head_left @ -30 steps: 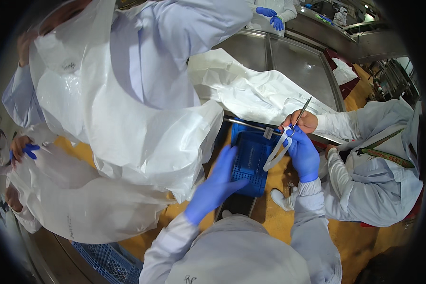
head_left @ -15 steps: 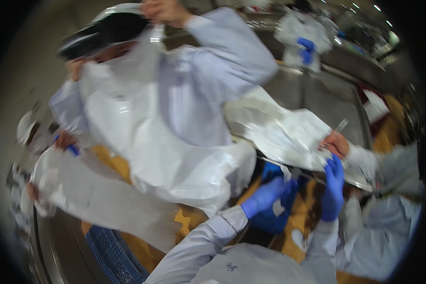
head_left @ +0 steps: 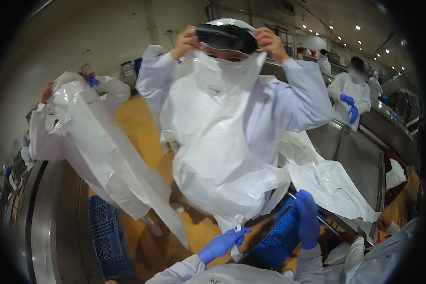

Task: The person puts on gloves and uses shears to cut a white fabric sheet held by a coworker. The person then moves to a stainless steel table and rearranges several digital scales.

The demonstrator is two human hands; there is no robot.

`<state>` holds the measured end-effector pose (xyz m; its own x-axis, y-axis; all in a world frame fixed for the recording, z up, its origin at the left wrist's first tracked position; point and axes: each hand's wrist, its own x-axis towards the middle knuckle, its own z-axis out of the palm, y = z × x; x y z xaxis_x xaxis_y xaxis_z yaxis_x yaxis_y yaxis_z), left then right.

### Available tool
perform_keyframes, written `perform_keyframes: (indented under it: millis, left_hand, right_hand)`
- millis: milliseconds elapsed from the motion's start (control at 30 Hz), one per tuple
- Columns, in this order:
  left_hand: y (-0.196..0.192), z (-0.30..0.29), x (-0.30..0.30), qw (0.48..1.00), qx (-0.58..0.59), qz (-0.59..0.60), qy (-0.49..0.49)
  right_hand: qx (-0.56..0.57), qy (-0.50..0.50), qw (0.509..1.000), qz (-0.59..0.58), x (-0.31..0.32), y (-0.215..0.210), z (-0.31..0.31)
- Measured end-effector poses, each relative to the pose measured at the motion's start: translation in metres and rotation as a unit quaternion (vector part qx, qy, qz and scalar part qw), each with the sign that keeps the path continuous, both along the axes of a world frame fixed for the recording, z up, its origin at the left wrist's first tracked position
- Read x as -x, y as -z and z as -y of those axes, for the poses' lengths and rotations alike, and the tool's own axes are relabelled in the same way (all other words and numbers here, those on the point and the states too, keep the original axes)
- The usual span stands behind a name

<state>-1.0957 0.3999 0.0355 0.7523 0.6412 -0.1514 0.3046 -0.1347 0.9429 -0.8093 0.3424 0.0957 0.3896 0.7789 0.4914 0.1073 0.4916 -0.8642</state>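
My left hand (head_left: 222, 244), in a blue glove, is closed around a white plastic strip (head_left: 235, 254) that looks like an apron tie. The strip sticks out above and below the fingers. Whether it joins the white plastic apron (head_left: 208, 161) just beyond is unclear. My right hand (head_left: 307, 218), also blue-gloved, is raised with fingers stretched upward and nothing visible in it. It is nearest the white plastic sheet (head_left: 324, 177) draped on the metal table. A co-worker facing me holds the top of the apron up with both bare hands.
At left another person holds up a white apron (head_left: 99, 142). Blue crates (head_left: 106, 236) stand by a steel counter (head_left: 52, 208). A blue basket (head_left: 279, 234) sits beside the metal table (head_left: 364, 151). More people stand at right and behind.
The view has swung up and left. My left hand remains closed on the strip; my hands sit lower and farther apart. The person at left has raised their apron.
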Motion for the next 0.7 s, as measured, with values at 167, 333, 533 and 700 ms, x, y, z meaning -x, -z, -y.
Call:
perform_keyframes:
  millis: [167, 333, 533, 700]
  left_hand:
    - [0.005, 0.068, 0.111, 0.988, 0.047, 0.028, -0.144]
    - [0.022, 0.164, 0.224, 0.908, 0.152, 0.165, -0.354]
    - [0.024, 0.235, 0.304, 0.745, 0.232, 0.316, -0.541]
    - [0.002, 0.211, 0.356, 0.752, 0.013, 0.297, -0.588]
  right_hand:
    - [-0.063, 0.041, 0.996, 0.049, 0.052, -0.081, -0.023]
    - [-0.076, -0.032, 0.98, 0.18, 0.179, -0.101, -0.043]
    - [0.199, -0.395, 0.887, 0.129, 0.357, -0.04, -0.028]
    - [0.332, -0.57, 0.723, 0.204, 0.455, 0.004, 0.005]
